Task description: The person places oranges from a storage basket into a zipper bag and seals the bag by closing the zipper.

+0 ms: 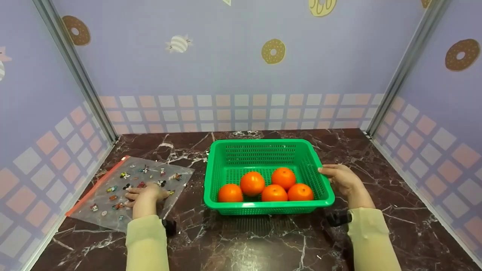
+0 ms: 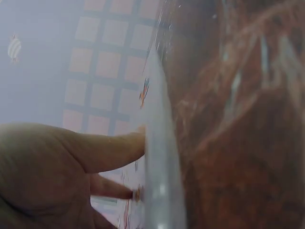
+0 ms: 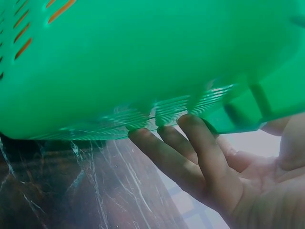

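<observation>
My left hand (image 1: pixel 145 194) rests on a clear flat plastic bag (image 1: pixel 139 170) with an orange-red strip along its left edge, fingers spread over it. Small colourful cartoon figures show across the bag; whether printed or inside, I cannot tell. In the left wrist view, the thumb (image 2: pixel 112 150) lies against the bag's surface. At the right side of a green plastic basket (image 1: pixel 269 205), my right hand (image 1: pixel 343 181) grips the rim. Its fingers (image 3: pixel 167 160) touch the basket's slotted outside from below, in the right wrist view. Several oranges (image 1: pixel 252 183) lie in the front part of the basket.
Dark marbled tabletop (image 1: pixel 248 248) lies beneath everything. A patterned back wall (image 1: pixel 226 75) and two side walls close in the table, with metal posts (image 1: pixel 399 71) at the corners. Black straps (image 1: pixel 170 227) sit at both wrists.
</observation>
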